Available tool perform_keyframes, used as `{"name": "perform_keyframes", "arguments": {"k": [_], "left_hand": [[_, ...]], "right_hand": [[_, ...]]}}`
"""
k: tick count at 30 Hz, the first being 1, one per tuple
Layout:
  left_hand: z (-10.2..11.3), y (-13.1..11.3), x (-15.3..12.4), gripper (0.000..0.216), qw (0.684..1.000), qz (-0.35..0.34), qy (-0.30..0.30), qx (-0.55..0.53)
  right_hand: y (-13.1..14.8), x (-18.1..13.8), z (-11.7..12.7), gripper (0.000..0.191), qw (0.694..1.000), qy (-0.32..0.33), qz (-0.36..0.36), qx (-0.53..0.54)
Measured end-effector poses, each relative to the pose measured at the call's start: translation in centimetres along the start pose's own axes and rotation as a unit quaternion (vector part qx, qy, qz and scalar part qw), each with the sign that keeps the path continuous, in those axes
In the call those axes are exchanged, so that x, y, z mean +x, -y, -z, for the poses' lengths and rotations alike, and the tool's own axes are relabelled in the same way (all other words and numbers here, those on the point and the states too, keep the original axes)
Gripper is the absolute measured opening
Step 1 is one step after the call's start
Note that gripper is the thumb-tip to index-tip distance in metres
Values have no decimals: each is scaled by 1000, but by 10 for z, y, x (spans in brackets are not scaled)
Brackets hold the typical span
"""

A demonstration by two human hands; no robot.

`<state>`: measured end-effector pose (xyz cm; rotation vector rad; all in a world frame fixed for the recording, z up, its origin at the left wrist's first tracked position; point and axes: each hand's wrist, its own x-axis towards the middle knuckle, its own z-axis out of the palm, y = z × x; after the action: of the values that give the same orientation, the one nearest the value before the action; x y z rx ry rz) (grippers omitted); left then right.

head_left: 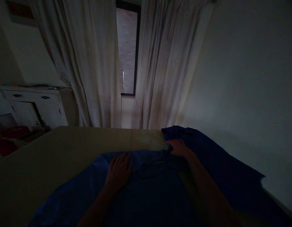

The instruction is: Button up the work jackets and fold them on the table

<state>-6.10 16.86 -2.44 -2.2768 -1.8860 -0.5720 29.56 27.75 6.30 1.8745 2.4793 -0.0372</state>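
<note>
A blue garment, which looks like a shirt or jacket, lies spread on the table in front of me. A small yellowish strip shows near its far edge. My left hand rests flat on its upper left part, fingers stretched out. At the far right corner of the garment, my right hand has its fingers curled onto a bunched bit of the blue fabric. Close beside that hand is a darker blue cloth, draped along the right side of the table. Dim light hides the finer folds.
The table has a pale yellowish-green top. A white wall borders it on the right. Long curtains hang at a narrow window beyond. A white cabinet and red items stand at the left.
</note>
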Motion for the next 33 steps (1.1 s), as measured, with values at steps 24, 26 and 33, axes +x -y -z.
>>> {"name": "perform_keyframes", "arguments": {"k": [24, 26, 33], "left_hand": [[17, -66, -18, 46, 963, -226, 62, -136], [17, -65, -18, 48, 962, -232, 65, -130], [16, -65, -19, 59, 962, -220, 71, -144]], "right_hand": [[65, -93, -6, 23, 935, -277, 198, -97], [81, -115, -26, 28, 915, -280, 281, -67], [87, -151, -64, 29, 975, -155, 140, 70]]}}
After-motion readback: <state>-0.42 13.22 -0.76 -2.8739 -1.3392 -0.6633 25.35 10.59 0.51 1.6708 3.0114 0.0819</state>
